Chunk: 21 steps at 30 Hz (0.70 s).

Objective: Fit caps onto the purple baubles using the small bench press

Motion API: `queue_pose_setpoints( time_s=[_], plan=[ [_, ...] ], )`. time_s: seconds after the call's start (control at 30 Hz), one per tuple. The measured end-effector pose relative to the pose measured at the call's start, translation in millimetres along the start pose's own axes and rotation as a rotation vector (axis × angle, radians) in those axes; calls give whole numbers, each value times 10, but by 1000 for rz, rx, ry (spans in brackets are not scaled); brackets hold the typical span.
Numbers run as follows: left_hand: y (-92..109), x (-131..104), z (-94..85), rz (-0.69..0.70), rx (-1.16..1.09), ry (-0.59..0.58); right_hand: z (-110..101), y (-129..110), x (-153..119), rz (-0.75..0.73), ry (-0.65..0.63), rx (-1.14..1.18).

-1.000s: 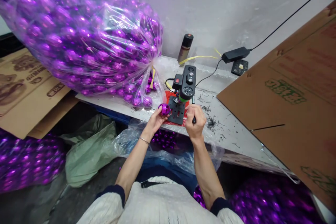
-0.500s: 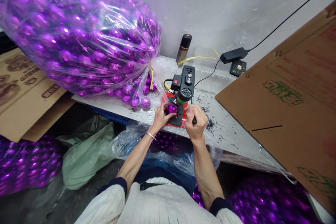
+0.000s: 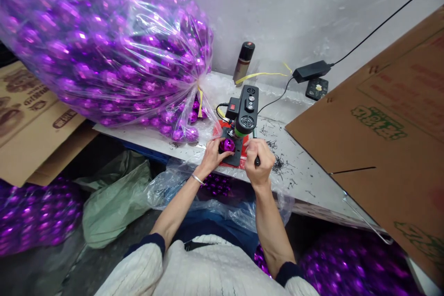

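Observation:
My left hand [image 3: 212, 155] has its thumb and fingers around a shiny purple ball [image 3: 227, 145]. The ball sits on the dark base plate [image 3: 234, 159] of a small black bench machine [image 3: 248, 107], just below its head. On the machine's right side my right hand [image 3: 258, 159] is closed in a fist around a lever handle [image 3: 257, 161], whose black end shows beside the fingers. Red sheeting [image 3: 244, 162] lies under the base plate.
A big clear bag of purple balls [image 3: 114, 55] leans over the table's left. Behind the machine stand a spray can [image 3: 243, 63] and a power adapter [image 3: 311, 71]. Small dark pins [image 3: 279, 163] litter the white table [image 3: 305, 180]. A cardboard box [image 3: 378, 125] juts in from the right.
The view has shifted very slightly. Both hands keep their places, the left at the purple ball and the right on the lever handle.

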<state>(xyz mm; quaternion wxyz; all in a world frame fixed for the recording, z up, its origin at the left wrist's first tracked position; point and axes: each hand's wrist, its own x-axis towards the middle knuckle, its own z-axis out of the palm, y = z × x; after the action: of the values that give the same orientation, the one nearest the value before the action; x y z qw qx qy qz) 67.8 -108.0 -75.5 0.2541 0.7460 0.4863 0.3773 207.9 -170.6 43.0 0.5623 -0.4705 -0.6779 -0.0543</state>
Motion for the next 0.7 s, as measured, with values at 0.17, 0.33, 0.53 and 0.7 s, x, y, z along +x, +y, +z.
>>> queue_pose_setpoints(
  time_s=[0.17, 0.33, 0.53, 0.7],
  plan=[
    [112, 73, 48, 1, 60, -12, -13, -18, 52, 9, 3, -27],
    [130, 38, 174, -6, -20, 15, -24, -29, 61, 18, 3, -25],
    [-26, 47, 121, 25, -75, -67, -24, -28, 51, 12, 3, -23],
    [-109, 154, 99, 106, -183, -154, -19, -27, 45, 9, 10, -7]
  ],
)
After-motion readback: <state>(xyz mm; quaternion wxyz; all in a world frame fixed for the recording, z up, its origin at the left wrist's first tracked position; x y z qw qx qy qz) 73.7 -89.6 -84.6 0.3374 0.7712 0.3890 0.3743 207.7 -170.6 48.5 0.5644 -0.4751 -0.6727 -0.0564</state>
